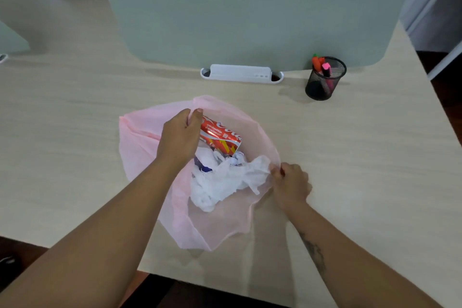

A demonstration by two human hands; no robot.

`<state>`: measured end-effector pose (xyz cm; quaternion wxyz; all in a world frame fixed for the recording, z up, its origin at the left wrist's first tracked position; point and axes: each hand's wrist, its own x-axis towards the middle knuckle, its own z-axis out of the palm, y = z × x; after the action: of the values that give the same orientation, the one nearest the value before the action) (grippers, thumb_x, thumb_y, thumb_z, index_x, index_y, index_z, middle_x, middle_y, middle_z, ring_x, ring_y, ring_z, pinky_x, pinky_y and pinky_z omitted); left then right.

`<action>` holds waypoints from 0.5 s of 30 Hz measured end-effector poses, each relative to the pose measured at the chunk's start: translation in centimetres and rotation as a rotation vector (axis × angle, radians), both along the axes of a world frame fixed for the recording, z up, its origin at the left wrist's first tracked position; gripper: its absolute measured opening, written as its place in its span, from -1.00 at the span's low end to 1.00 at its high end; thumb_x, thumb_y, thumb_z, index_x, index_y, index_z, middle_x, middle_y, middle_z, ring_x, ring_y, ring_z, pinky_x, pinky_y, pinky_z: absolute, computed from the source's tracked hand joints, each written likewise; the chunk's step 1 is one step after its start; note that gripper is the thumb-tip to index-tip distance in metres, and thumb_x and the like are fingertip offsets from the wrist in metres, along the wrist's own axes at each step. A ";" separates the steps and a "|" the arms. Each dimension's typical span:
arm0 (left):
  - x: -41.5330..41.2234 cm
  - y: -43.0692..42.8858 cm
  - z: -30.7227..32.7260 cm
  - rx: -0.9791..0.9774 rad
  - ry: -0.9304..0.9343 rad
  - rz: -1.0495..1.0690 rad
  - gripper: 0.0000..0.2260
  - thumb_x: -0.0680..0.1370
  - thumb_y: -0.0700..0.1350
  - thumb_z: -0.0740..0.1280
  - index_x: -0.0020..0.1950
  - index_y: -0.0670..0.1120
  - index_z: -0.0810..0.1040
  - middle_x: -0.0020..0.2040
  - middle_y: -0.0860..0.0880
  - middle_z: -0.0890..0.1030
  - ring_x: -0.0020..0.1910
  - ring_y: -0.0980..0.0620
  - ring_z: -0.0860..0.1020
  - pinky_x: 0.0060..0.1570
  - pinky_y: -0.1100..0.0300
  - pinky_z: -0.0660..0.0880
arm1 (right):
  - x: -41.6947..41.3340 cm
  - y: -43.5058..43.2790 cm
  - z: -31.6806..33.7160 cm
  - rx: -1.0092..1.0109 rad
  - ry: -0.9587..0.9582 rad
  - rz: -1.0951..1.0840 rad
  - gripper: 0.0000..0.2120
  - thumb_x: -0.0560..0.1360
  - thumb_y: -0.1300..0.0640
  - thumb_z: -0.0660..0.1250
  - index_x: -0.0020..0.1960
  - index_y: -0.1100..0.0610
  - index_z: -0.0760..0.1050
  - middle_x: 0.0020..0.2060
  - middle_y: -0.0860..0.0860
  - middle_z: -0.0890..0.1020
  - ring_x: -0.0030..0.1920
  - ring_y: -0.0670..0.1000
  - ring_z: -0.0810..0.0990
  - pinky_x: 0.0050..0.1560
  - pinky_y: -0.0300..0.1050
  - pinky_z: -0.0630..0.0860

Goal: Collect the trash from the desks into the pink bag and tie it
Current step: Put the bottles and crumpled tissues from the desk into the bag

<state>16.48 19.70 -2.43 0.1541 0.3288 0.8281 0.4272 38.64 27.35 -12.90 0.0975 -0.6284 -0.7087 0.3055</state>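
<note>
Pink bag (147, 137) lies open on the desk (75, 112), your left hand (178, 136) and right hand (291, 184) pinching opposite rims around a red can (221, 136) and crumpled tissue (225, 182).

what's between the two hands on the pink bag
In the head view, the left hand and right hand pinch opposite edges of the pink bag; between them lie the red can and crumpled white tissue inside it.
</note>
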 end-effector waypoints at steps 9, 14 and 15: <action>-6.2 -2.9 6.5 0.026 0.184 0.024 -0.66 0.64 0.03 0.09 -0.25 -0.14 0.38 -0.30 -0.03 0.47 -0.24 -0.10 0.39 -0.30 0.05 0.30 | -3.5 1.9 14.6 -0.235 0.753 -0.121 -0.73 0.59 0.09 0.29 -0.25 0.15 0.36 -0.33 0.12 0.52 -0.39 0.05 0.48 -0.30 -0.11 0.51; -10.9 -3.3 13.3 0.145 0.184 0.118 -0.63 0.67 0.03 0.06 -0.12 -0.16 0.51 -0.12 -0.13 0.54 -0.13 -0.12 0.46 -0.15 0.11 0.33 | -4.4 2.9 24.8 0.101 0.738 -0.116 -0.74 0.59 0.14 0.27 -0.26 0.16 0.38 -0.40 0.12 0.43 -0.47 0.01 0.41 -0.44 -0.20 0.39; -11.4 -3.2 14.6 0.163 0.185 0.129 -0.64 0.67 0.03 0.07 -0.10 -0.17 0.51 -0.10 -0.14 0.54 -0.13 -0.13 0.46 -0.15 0.11 0.33 | -4.2 3.1 26.5 0.190 0.701 -0.156 -0.73 0.58 0.13 0.26 -0.29 0.14 0.38 -0.39 0.11 0.46 -0.41 0.03 0.43 -0.39 -0.15 0.41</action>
<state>5.06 16.49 12.19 0.0221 0.3242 0.8208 0.4697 34.47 30.46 13.59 0.4152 -0.5258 -0.6076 0.4265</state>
